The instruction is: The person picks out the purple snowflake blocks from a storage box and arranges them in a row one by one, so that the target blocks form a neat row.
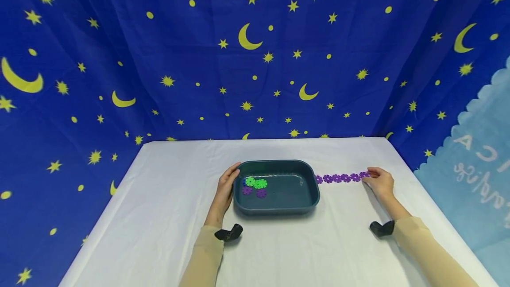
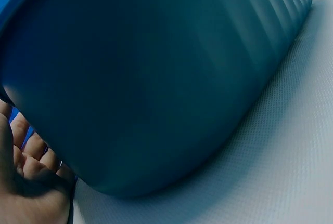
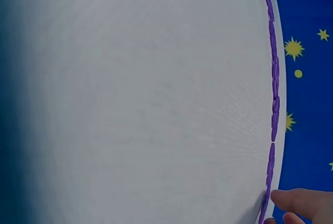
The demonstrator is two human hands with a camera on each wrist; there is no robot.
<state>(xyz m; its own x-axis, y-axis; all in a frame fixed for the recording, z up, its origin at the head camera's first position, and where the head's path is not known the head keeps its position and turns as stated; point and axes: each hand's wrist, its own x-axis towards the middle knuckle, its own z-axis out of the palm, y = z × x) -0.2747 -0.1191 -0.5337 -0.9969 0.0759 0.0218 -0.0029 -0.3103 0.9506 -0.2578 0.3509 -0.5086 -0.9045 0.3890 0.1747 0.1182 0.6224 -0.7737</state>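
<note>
A dark teal plastic basin [image 1: 275,211] sits on the white table. My left hand [image 1: 225,189] holds its left side, with the fingers at the rim. In the left wrist view the basin's wall [image 2: 156,89] fills most of the picture, and the curled fingers [image 2: 35,146] lie at its edge. A row of purple snowflake discs [image 1: 336,178] runs rightward from beside the basin. At the row's far right end, my right hand [image 1: 381,184] pinches the last purple disc [image 1: 364,174] between thumb and fingers. The right wrist view shows the row [image 3: 274,78] almost edge-on.
Inside the basin, at its left, lie green snowflake discs [image 1: 260,184], purple ones [image 1: 260,193] and a partly hidden blue one [image 1: 244,182]. A blue curtain [image 1: 207,56] with yellow moons and stars stands behind the white table [image 1: 295,251]. A light blue cloth [image 1: 478,154] hangs at right.
</note>
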